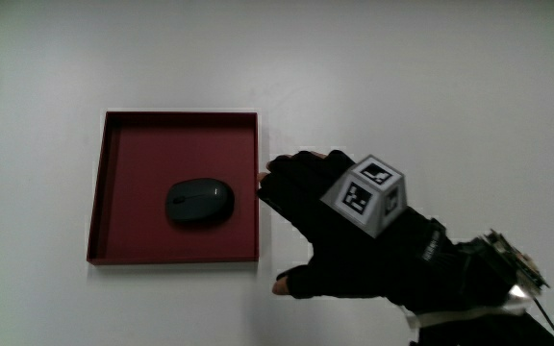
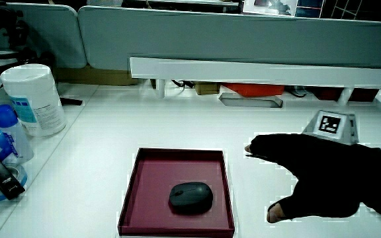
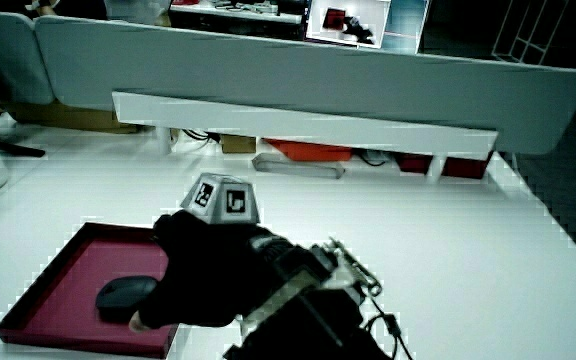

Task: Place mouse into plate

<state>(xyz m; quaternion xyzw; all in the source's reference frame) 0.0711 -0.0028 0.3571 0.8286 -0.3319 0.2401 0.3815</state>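
One mouse [image 1: 200, 202] in plate [image 1: 113, 192] — hand [image 1: 339, 231] beside

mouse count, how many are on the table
1. The mouse lies in the red plate, near its middle. The hand is beside the plate, empty, fingers spread. No other mouse shows in any view, though the hand may hide some of the table.

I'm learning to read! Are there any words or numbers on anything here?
No words can be read here.
Cube on the hand: black-and-white patterns, no letters.
White tub at the table's edge: blue label, too blurred to read.
Mouse and red plate: no writing visible.
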